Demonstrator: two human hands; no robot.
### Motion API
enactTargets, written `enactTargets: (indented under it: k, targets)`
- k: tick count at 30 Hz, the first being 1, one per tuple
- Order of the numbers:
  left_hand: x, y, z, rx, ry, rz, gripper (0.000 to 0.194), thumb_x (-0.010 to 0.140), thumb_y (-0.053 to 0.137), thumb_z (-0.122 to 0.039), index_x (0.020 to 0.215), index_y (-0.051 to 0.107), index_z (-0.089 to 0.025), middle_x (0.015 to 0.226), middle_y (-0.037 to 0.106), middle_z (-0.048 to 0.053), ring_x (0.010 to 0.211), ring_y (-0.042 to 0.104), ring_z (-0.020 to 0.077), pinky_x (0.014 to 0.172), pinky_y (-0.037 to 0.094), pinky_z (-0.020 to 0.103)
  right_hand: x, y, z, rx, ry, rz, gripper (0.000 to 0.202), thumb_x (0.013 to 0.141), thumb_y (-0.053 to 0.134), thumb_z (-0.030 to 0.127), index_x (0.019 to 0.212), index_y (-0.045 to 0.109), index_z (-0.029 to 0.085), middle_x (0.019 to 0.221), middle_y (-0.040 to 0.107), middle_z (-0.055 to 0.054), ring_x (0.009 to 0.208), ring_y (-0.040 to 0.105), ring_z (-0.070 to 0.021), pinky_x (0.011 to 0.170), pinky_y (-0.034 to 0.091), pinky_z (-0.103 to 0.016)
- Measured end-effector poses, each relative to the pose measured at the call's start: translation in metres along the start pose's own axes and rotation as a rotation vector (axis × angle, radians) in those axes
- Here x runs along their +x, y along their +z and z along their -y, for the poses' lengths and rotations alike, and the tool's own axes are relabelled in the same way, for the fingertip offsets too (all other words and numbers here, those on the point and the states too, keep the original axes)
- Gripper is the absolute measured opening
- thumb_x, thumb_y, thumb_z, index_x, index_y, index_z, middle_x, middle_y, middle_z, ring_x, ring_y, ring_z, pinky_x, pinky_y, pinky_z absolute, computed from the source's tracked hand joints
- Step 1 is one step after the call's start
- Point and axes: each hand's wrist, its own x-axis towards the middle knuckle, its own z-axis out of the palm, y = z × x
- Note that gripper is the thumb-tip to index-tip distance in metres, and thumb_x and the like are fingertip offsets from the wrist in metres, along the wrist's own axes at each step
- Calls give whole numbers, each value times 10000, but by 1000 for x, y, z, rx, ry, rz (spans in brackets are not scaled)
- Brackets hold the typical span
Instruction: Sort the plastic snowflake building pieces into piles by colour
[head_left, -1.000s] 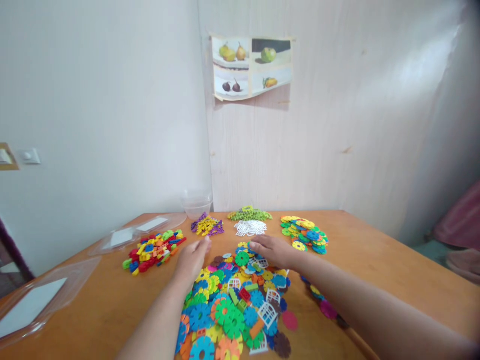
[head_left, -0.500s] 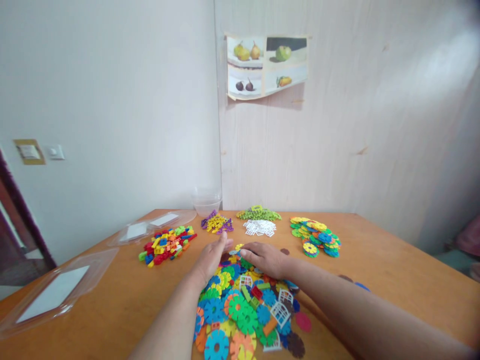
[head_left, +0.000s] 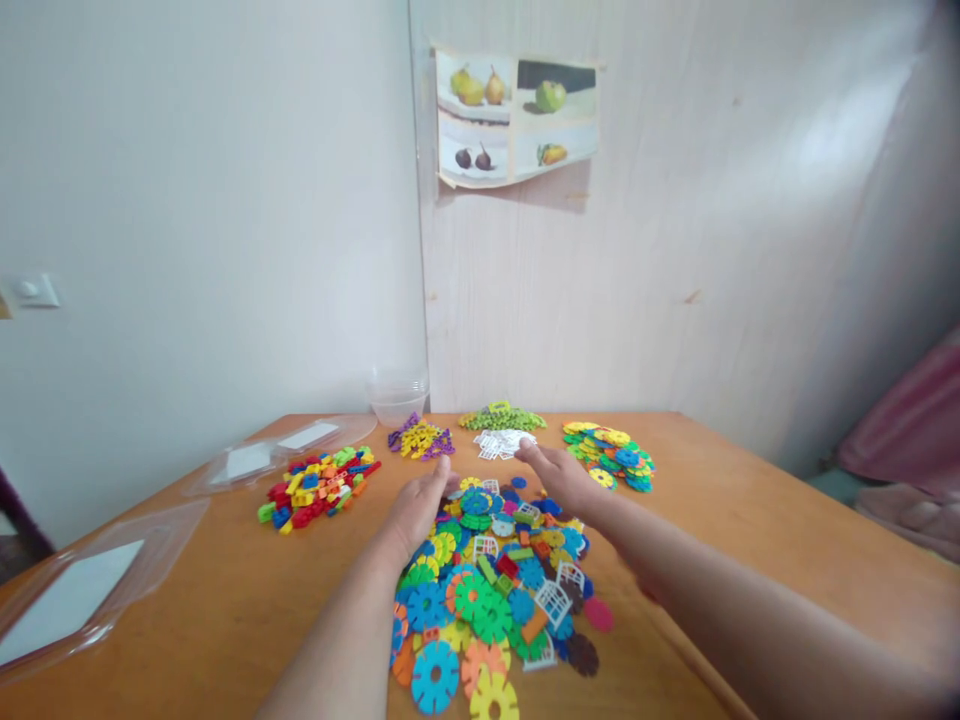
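Note:
A mixed heap of notched plastic flower discs lies in front of me, with white window-frame pieces and small bricks among them. My left hand rests on edge against the heap's left side, fingers stretched out and nothing seen in it. Over the heap's far right edge is my right hand, its fingers extended; I see nothing held. Its fingertips overlap the near right side of a small white pile of window pieces in view; whether they touch is unclear.
Behind the hands, several sorted piles stand on the table: coloured bricks, purple and yellow pieces, green pieces and flower discs. Clear bowls stand at the back; transparent lids lie left.
My right hand has lifted off the far part of the heap and moved away toward the white pile, uncovering discs. The left hand stays beside the heap. The view has turned slightly right.

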Motion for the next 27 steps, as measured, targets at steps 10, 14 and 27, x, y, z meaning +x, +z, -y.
enactTargets:
  k: [10, 14, 27]
  targets:
    - [3, 2, 1, 11, 38, 2, 680, 863, 403, -712, 1035, 735, -143, 1124, 740, 145, 1109, 669, 276, 978, 490, 371, -17, 14, -22, -330, 58, 59, 615, 992, 245, 573, 1040, 714, 179, 1071, 726, -133, 1007, 654, -261, 831, 460, -325]
    - [1, 4, -1, 34, 48, 34, 724, 859, 373, -734, 1056, 736, -139, 1151, 731, 146, 1134, 655, 283, 988, 478, 375, -26, 25, -11, -177, -33, 41, 581, 997, 263, 564, 1064, 692, 177, 1042, 727, -105, 968, 655, -229, 838, 464, -314]
    - [-17, 7, -25, 187, 147, 69, 528, 851, 490, -630, 971, 754, -189, 1008, 767, 58, 989, 680, 282, 897, 498, 357, -40, 10, 10, 206, -85, 10, 607, 964, 311, 634, 1031, 689, 163, 1035, 730, -90, 977, 658, -225, 889, 497, -352]
